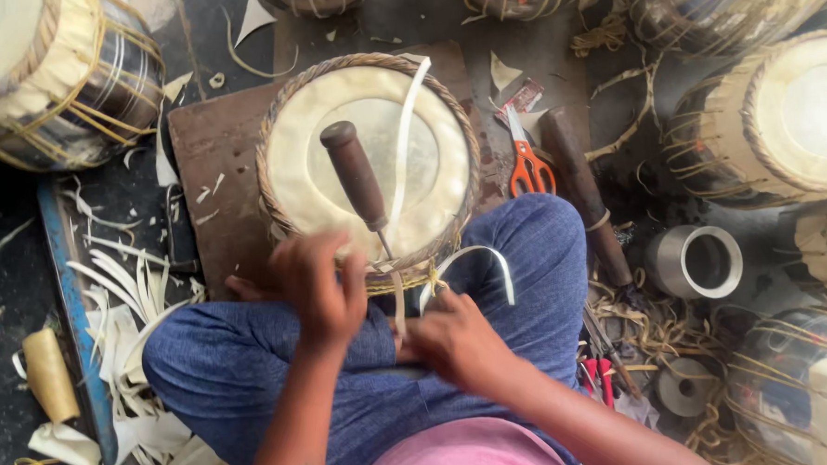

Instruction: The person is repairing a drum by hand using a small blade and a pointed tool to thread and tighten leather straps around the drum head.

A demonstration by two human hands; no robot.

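Note:
A small drum with a pale skin head and braided rim stands upright between my knees on a brown board. An awl with a dark wooden handle is stuck into the near rim and leans over the drumhead. My left hand rests at the near rim, fingers curled and blurred. Beside it, my right hand pinches a pale hide strap that runs up across the drumhead and loops by my right knee.
Finished drums lie around: top left, right, bottom right. Orange-handled scissors, a dark wooden rod, a metal ring and red pliers lie at right. Pale hide strips litter the left floor.

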